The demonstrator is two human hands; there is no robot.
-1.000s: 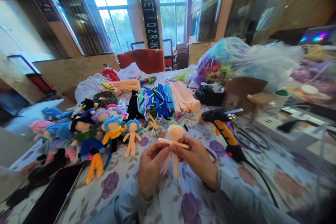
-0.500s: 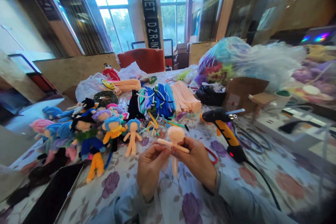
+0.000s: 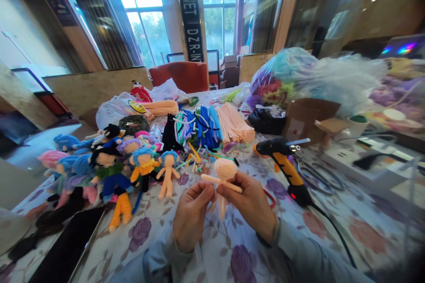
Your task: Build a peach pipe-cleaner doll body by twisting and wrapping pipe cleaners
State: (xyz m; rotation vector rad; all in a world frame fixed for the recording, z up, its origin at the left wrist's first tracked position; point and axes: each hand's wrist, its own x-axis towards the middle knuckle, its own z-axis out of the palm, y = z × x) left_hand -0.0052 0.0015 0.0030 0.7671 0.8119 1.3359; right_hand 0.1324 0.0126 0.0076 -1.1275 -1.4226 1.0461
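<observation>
A pale peach doll [image 3: 226, 170] of fuzzy pipe cleaner, with a round bald head, thin arms and legs, is pinched in my right hand [image 3: 253, 201] at its body. My left hand [image 3: 192, 214] is closed in a pinch just left of the doll's body; what its fingertips hold, if anything, I cannot make out. To the left a blue-haired peach doll [image 3: 168, 177] lies on the flowered tablecloth [image 3: 149, 256]. Beside it is a doll in a yellow top [image 3: 143, 166], among several other finished-looking dolls.
A yellow-black glue gun [image 3: 285, 168] with a lit red light stands at right, its cord running forward. Bundles of blue pipe cleaners [image 3: 206, 126] and peach pipe cleaners [image 3: 234, 124] lie behind. A phone-like black slab [image 3: 69, 245] is at left, a cardboard box [image 3: 307, 117] at back right.
My left hand's fingertips have drawn slightly away from my right hand, opening a small gap between them. The doll and my right hand have shifted a little to the right.
</observation>
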